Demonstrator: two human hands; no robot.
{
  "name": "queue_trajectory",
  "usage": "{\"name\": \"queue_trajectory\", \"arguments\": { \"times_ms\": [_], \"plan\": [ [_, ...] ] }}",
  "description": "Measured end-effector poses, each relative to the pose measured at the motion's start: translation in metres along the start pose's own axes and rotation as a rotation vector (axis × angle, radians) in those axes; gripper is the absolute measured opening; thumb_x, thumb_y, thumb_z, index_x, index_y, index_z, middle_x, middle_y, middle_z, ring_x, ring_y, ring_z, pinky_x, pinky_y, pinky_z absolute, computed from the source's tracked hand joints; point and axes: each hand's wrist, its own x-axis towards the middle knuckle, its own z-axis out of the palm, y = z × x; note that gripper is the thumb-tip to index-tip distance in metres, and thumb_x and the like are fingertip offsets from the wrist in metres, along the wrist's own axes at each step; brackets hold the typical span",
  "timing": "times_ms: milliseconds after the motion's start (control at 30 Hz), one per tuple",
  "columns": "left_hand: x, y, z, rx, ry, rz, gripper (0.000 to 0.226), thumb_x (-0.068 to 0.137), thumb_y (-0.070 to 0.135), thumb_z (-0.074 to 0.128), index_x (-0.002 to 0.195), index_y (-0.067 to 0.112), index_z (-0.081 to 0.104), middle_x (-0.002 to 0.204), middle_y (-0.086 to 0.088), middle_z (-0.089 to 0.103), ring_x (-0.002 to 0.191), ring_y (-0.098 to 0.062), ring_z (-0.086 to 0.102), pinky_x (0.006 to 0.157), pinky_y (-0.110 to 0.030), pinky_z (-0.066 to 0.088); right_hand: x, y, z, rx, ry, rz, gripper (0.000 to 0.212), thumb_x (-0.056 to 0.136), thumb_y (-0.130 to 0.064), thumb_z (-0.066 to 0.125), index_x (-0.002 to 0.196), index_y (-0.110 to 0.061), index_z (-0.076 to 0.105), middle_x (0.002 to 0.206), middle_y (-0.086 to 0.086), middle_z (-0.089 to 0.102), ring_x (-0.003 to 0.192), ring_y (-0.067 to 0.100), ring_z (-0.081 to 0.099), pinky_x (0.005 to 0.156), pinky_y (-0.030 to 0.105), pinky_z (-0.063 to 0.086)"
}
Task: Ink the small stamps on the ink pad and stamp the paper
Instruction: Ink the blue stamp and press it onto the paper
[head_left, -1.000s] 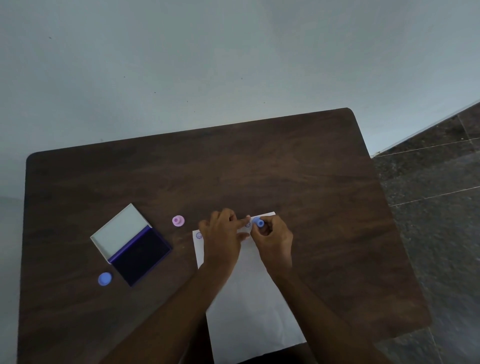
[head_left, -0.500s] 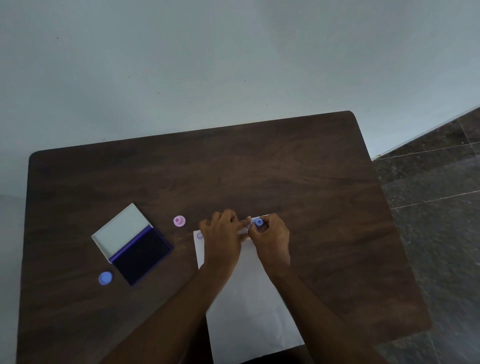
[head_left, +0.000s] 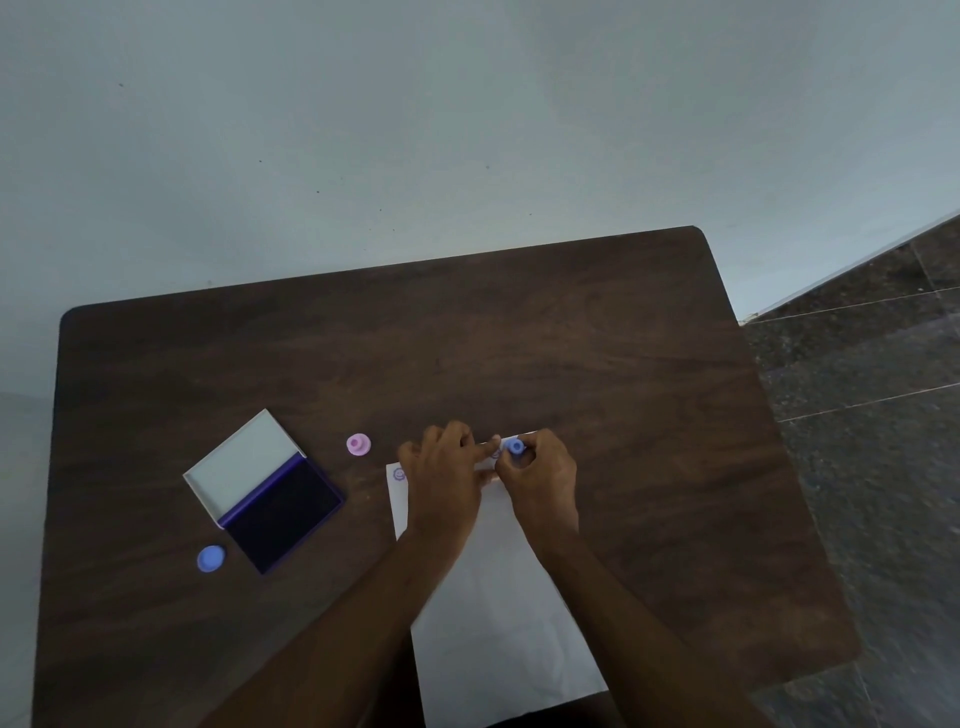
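So I've got my right hand (head_left: 540, 475) curled around a little blue stamp (head_left: 514, 447), fingers closed on it from the sides, and it's sitting upright at the far edge of the white paper (head_left: 498, 623). Whether its face is actually pressed onto the sheet I honestly can't tell, my fingers cover the bottom of it. My left hand (head_left: 447, 478) isn't gripping anything: it lies flat-ish on the paper with the fingers loosely bent and the index finger stretched out to the right, tip just beside the blue stamp.

The paper lies on the dark wooden table (head_left: 571, 338), running from under my hands back toward me between my forearms. There's a small purple print (head_left: 399, 474) near its far left corner, and what looks like another faint mark (head_left: 495, 453) right by my left fingertip, too blurry to make out.

Off to the left is the ink pad case (head_left: 265, 491), open. The lid half, farther from me, shows a plain white inside with nothing in it; the near half holds the dark purple pad, which fills the tray edge to edge. Nothing is resting on the pad.

A pink stamp (head_left: 358, 445) stands on the table between the case and the paper, touching neither. A blue cap (head_left: 211, 558) lies flat on the table just beside the near left corner of the case.
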Motion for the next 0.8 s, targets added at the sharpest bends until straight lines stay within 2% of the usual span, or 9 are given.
{"name": "queue_trajectory", "arguments": {
  "times_ms": [100, 200, 300, 400, 500, 633, 800],
  "plan": [
    [0.001, -0.001, 0.002, 0.017, -0.022, -0.007, 0.03, 0.08, 0.045, 0.072, 0.102, 0.024, 0.07, 0.104, 0.002, 0.067, 0.098, -0.017, 0.056, 0.089, -0.034, 0.034, -0.001, 0.0, -0.001, 0.011, 0.005, -0.014, 0.018, 0.086, -0.023, 0.07, 0.088, -0.006, 0.065, 0.086, 0.01, 0.069, 0.072, 0.013, 0.059, 0.067, 0.019, 0.047],
    [0.002, -0.002, 0.002, 0.013, -0.007, -0.005, 0.029, 0.079, 0.044, 0.074, 0.098, 0.022, 0.071, 0.101, 0.001, 0.067, 0.095, -0.018, 0.057, 0.087, -0.034, 0.034, -0.002, 0.0, -0.001, 0.005, -0.004, -0.006, 0.02, 0.086, -0.023, 0.069, 0.091, -0.004, 0.065, 0.088, 0.01, 0.069, 0.074, 0.015, 0.059, 0.07, 0.021, 0.048],
    [0.002, -0.001, 0.0, 0.038, -0.028, 0.009, 0.027, 0.076, 0.041, 0.077, 0.096, 0.023, 0.073, 0.096, 0.001, 0.066, 0.09, -0.019, 0.057, 0.083, -0.036, 0.035, -0.006, -0.002, -0.004, 0.037, 0.042, -0.014, 0.015, 0.083, -0.018, 0.072, 0.088, -0.006, 0.065, 0.085, 0.009, 0.069, 0.069, 0.011, 0.058, 0.065, 0.015, 0.048],
    [0.002, 0.0, -0.001, 0.042, -0.035, 0.04, 0.032, 0.066, 0.035, 0.087, 0.095, 0.028, 0.075, 0.088, 0.001, 0.064, 0.084, -0.021, 0.057, 0.078, -0.04, 0.039, -0.012, 0.0, -0.017, 0.082, 0.172, 0.063, 0.016, 0.077, -0.018, 0.077, 0.082, -0.016, 0.061, 0.077, -0.003, 0.067, 0.066, 0.01, 0.064, 0.06, 0.025, 0.057],
    [0.004, 0.0, 0.0, 0.083, -0.062, 0.032, 0.039, 0.069, 0.041, 0.083, 0.105, 0.03, 0.073, 0.093, 0.002, 0.065, 0.088, -0.018, 0.056, 0.082, -0.037, 0.038, -0.017, 0.006, -0.032, 0.112, 0.222, 0.104, 0.019, 0.075, -0.023, 0.079, 0.081, -0.021, 0.061, 0.075, -0.01, 0.067, 0.063, 0.009, 0.065, 0.053, 0.021, 0.055],
    [0.002, -0.001, 0.001, 0.084, -0.036, 0.052, 0.042, 0.07, 0.039, 0.083, 0.109, 0.031, 0.072, 0.093, 0.003, 0.063, 0.087, -0.019, 0.056, 0.081, -0.037, 0.035, -0.024, 0.009, -0.044, 0.137, 0.229, 0.121, 0.017, 0.077, -0.025, 0.078, 0.082, -0.018, 0.063, 0.076, -0.007, 0.068, 0.062, 0.009, 0.063, 0.051, 0.013, 0.046],
    [0.002, 0.002, 0.0, 0.068, -0.042, 0.034, 0.047, 0.076, 0.047, 0.075, 0.121, 0.035, 0.065, 0.111, 0.006, 0.064, 0.1, -0.016, 0.054, 0.095, -0.036, 0.032, -0.03, 0.012, -0.041, 0.169, 0.176, 0.174, 0.018, 0.078, -0.026, 0.077, 0.086, -0.017, 0.063, 0.082, -0.005, 0.07, 0.067, 0.011, 0.065, 0.054, 0.014, 0.048]
  ]
}}
